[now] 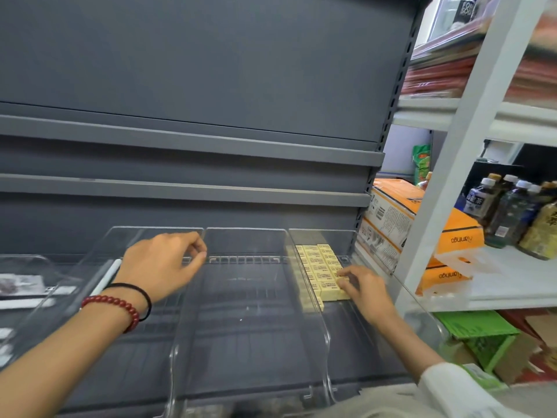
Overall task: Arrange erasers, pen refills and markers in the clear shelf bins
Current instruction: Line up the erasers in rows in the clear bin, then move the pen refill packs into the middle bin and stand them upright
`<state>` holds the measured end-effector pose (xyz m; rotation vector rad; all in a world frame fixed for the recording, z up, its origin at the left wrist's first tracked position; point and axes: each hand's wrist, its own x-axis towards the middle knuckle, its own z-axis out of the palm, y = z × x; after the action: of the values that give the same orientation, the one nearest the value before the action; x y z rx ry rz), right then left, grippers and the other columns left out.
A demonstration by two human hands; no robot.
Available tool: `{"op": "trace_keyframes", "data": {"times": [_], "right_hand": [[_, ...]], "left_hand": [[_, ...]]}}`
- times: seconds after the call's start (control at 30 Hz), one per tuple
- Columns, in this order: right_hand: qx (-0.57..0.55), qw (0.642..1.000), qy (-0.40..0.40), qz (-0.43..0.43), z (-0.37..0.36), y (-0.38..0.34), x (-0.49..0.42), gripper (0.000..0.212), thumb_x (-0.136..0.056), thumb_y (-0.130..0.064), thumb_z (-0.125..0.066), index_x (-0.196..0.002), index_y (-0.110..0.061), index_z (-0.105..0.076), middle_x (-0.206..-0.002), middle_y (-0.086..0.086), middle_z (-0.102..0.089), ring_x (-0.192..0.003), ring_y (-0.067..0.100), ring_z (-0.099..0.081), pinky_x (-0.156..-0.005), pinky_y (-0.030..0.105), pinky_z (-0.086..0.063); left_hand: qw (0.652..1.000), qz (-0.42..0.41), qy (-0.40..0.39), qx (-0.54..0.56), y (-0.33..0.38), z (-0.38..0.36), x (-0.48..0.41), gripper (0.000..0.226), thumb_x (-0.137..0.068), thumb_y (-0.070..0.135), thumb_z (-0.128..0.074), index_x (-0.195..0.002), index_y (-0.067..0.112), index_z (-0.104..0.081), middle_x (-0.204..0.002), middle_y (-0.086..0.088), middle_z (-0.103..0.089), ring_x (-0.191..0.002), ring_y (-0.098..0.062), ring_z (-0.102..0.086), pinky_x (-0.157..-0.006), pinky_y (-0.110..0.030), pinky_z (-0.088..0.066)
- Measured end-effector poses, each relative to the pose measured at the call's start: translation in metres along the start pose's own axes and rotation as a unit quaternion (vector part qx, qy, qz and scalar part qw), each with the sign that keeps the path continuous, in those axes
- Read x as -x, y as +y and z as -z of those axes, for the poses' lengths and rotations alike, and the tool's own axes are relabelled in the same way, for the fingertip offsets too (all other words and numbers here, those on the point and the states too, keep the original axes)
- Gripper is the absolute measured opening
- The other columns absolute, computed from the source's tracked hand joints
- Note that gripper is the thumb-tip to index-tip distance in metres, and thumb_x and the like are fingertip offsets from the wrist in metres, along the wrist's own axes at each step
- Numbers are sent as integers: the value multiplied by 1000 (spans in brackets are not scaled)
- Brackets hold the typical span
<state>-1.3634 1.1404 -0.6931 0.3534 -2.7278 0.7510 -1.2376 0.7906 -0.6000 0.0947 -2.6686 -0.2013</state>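
Dark grey shelving unit (pixel 193 146) w/ white rack (pixel 446 188) at right.

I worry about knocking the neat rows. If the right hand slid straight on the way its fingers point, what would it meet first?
The right hand points up-left, fingertips already on the pale yellow rectangular erasers in the rightmost clear plastic bin. Those front rows come first, probably.

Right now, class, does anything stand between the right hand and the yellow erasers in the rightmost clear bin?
Nothing visible does. The right hand already rests its fingertips on the front rows of yellow erasers inside the rightmost clear bin. The left hand is apart, over the bins to the left.
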Motion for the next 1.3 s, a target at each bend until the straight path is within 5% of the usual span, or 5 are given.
{"op": "trace_keyframes", "data": {"times": [0.33,0.57,0.77,1.17,1.3], "right_hand": [[136,988,-29,60,20,-30,-1,32,-93,-56,-48,-111,-35,-65,-121,-14,-63,-113,12,-53,-91,32,-42],[108,978,-62,169,48,-156,-39,35,-92,-55,-50,-109,-30,-66,-112,-11,-68,-106,12,-60,-90,34,-48],[189,925,-118,308,40,-272,-51,29,-94,-52,-49,-101,-28,-64,-106,-7,-67,-100,19,-59,-78,33,-43],[109,890,-147,417,-61,-391,-21,28,-95,-48,-48,-102,-25,-64,-109,-2,-66,-106,22,-58,-81,34,-40],[83,884,-164,429,-91,-410,-18,26,-95,-47,-48,-102,-26,-63,-107,-2,-66,-104,21,-60,-77,33,-39]], "left_hand": [[1000,13,-11,-9,-3,0,-3,10,-92,43,-48,-93,39,-57,-85,24,-59,-82,-7,-57,-64,-25,-39],[1000,16,-1,-25,-10,13,-7,13,-92,43,-45,-93,39,-57,-88,21,-59,-74,-7,-50,-59,-25,-37],[997,51,14,-49,-49,35,5,15,-92,43,-45,-97,38,-58,-90,20,-59,-92,-10,-61,-62,-25,-38],[944,311,106,-16,-175,64,76,9,-90,36,-52,-92,32,-60,-92,14,-66,-83,-20,-61,-64,-28,-42],[905,400,124,70,-198,55,88,19,-88,29,-56,-102,19,-63,-103,-4,-68,-96,-27,-62,-80,-32,-47]]}}
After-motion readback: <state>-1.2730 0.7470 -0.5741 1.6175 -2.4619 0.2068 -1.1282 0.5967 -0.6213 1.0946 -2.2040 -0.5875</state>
